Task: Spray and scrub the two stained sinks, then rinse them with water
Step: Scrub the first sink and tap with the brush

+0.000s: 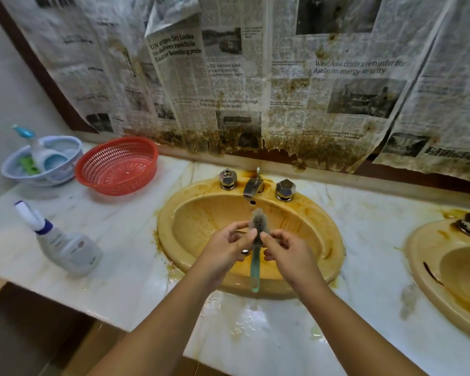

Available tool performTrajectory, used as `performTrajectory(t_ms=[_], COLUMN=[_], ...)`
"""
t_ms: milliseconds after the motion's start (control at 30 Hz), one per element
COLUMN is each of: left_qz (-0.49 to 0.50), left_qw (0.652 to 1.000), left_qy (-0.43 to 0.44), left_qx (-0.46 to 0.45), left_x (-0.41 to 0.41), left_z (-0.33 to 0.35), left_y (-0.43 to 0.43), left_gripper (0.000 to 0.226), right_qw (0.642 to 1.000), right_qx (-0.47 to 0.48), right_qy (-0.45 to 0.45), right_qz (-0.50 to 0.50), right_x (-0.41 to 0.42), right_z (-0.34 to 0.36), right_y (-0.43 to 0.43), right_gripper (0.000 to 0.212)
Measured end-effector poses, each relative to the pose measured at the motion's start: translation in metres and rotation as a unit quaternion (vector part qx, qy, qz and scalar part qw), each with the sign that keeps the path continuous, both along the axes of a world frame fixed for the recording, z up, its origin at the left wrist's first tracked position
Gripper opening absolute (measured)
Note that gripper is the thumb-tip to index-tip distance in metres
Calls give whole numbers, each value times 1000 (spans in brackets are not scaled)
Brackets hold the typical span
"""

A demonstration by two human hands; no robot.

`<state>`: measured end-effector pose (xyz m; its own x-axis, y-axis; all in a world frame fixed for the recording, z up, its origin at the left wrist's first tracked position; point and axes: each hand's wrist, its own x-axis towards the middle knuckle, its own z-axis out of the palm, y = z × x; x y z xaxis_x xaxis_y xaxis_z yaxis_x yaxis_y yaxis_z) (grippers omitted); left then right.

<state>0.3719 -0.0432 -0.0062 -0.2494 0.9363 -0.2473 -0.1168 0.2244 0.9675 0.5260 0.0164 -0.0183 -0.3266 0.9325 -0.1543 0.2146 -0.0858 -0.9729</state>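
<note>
Both hands — left hand [228,244] and right hand [285,252] — pinch the brush [256,240] at frame centre over the stained sink [320,226], where wet fingers could let it slip into the basin.

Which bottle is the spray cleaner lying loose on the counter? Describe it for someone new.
Start at the stained yellow sink under the hands and move left along the marble counter. The spray bottle lies there on its side near the front edge. Unlike the bottle in the blue basin, it lies on bare marble.
</note>
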Motion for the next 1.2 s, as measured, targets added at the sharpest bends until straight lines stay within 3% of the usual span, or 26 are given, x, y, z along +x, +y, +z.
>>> performTrajectory(t_ms=[67, 367, 733, 967, 1200], left_qz=[-12, 105, 207, 222, 194], left_qw=[999, 991, 968, 958, 967], left_qy=[45, 80, 140, 181, 142], left_qx=[5, 4, -3, -35, -86], left_x=[4, -9, -86, -175, -274], left_z=[4, 8, 10, -13, -44], left_y=[-11, -64, -134, -169, -192], left_gripper=[28, 28, 17, 17, 11], right_qw=[1000, 991, 972, 962, 968], right_qx=[-14, -37, -86, -158, -209], right_qy=[20, 38, 70, 85, 48], right_qz=[13, 120, 207, 206, 132], right_x=[2, -19, -122, -219, -308], right_z=[4, 16, 11, -14, -49], right_y=[-4, -31, -78, -111, -140], right_gripper=[11, 11, 14, 13, 16])
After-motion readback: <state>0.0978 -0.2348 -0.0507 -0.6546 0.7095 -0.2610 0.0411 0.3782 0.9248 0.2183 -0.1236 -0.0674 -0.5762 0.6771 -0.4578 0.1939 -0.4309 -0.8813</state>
